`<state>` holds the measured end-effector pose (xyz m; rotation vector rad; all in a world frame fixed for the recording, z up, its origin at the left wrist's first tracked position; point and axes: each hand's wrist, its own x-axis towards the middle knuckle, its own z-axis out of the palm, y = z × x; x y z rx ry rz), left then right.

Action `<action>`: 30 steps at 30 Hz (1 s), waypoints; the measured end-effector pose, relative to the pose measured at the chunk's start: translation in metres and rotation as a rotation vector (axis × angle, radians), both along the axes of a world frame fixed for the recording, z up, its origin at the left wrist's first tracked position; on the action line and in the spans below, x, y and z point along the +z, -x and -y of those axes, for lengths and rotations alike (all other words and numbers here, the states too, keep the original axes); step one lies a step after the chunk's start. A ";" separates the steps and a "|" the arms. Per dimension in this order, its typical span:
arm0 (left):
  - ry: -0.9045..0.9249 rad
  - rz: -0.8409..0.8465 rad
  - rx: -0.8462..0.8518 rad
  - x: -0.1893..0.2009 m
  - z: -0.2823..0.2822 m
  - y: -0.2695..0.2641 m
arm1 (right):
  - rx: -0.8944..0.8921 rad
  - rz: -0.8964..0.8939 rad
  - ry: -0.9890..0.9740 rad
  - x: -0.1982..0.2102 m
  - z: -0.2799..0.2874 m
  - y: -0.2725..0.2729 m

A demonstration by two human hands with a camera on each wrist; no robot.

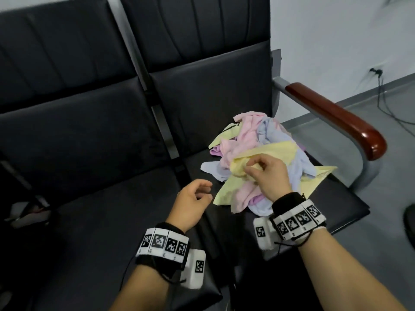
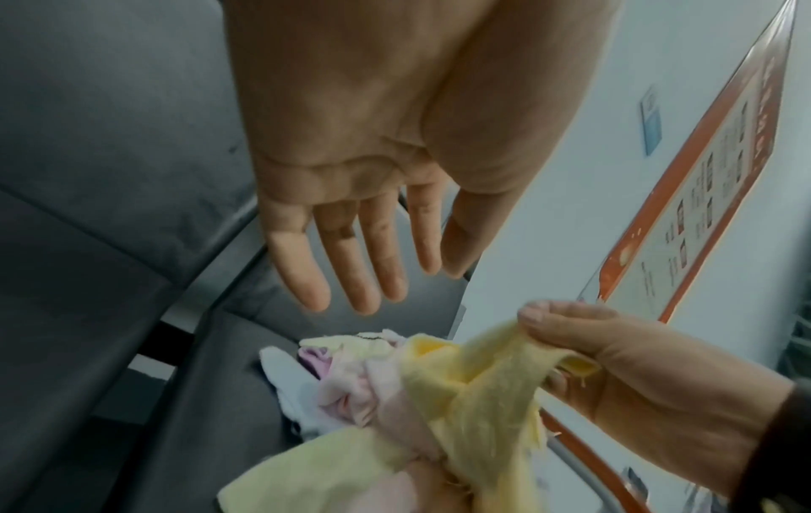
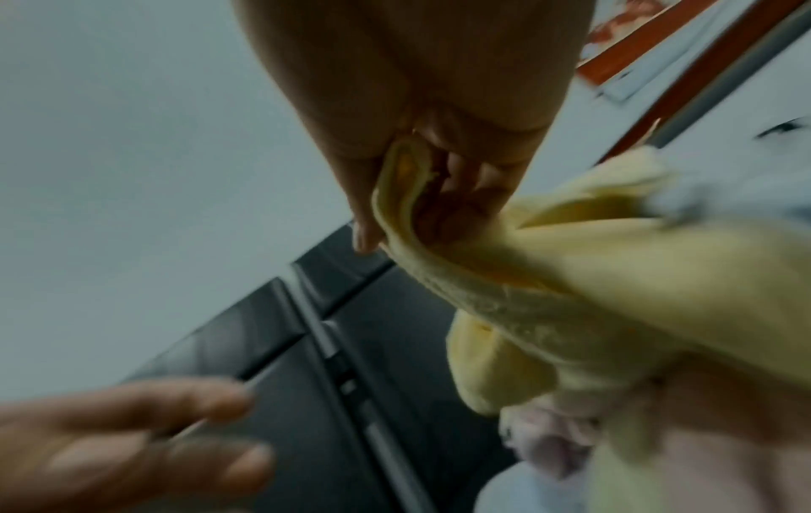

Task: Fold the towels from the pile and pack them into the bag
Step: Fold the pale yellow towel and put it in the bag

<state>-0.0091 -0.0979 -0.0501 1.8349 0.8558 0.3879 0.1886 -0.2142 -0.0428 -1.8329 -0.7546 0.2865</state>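
Note:
A pile of towels (image 1: 253, 140) in pink, pale blue, lilac and yellow lies on the right black seat (image 1: 202, 90). My right hand (image 1: 253, 168) pinches a fold of a yellow towel (image 1: 238, 167) at the top of the pile; the right wrist view shows the yellow towel (image 3: 570, 277) caught between thumb and fingers. My left hand (image 1: 202, 194) hovers just left of the pile with relaxed fingers (image 2: 351, 270) and holds nothing. In the left wrist view the right hand (image 2: 570, 347) grips the yellow towel (image 2: 483, 381). No bag is in view.
A second black seat (image 1: 78, 142) adjoins on the left. A grey metal armrest with a red-brown wooden top (image 1: 336, 117) bounds the pile's right side. Grey floor and black cables (image 1: 386, 104) run along the white wall. A white and dark object (image 1: 29, 212) lies low at the left.

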 end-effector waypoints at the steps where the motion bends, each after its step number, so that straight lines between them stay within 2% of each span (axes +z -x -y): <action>1: 0.009 0.032 0.000 0.007 0.002 0.007 | 0.071 0.018 -0.018 0.012 -0.003 0.019; 5: 0.025 0.114 -0.019 0.033 0.011 0.048 | 0.327 0.100 -0.091 0.050 -0.010 0.090; 11: -0.010 0.232 -0.025 0.050 0.021 0.136 | 0.572 0.070 -0.106 0.077 -0.020 0.173; 14: 0.009 0.234 -0.020 0.052 0.027 0.179 | 0.594 0.065 -0.106 0.073 -0.032 0.213; 18: 0.047 0.219 0.066 0.036 0.036 0.229 | 0.594 0.026 -0.112 0.058 -0.045 0.269; 22: -0.027 0.106 0.205 0.020 0.045 0.257 | 0.645 -0.025 -0.052 0.044 -0.052 0.320; 25: -0.099 0.012 0.319 0.008 0.043 0.271 | 0.705 -0.039 -0.044 0.037 -0.050 0.338; 30: -0.131 -0.023 0.380 -0.008 0.044 0.285 | 0.846 -0.077 0.053 0.029 -0.044 0.339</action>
